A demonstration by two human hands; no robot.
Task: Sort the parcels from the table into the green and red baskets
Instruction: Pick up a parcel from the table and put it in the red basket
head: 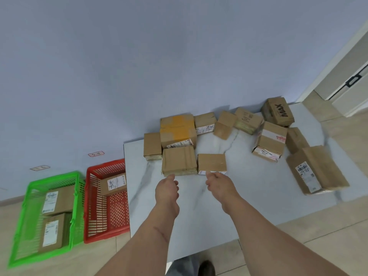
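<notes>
Several brown cardboard parcels lie on the white marble table (179,216). Nearest me are a ribbed flat parcel (178,160) and a small flat parcel (211,162). My left hand (166,191) reaches toward the ribbed parcel's front edge, just short of it, holding nothing. My right hand (218,184) has its fingertips at the front edge of the small flat parcel; whether it grips is unclear. On the floor to the left stand the green basket (29,198) with two labelled parcels and the red basket (93,206) with one parcel (113,184).
A yellow-taped box (177,130) and more parcels crowd the table's back. A large labelled parcel (316,170) lies at the right edge, a "MAX" box (277,111) at the far right corner. A blue wall rises behind; a door frame (338,66) stands right.
</notes>
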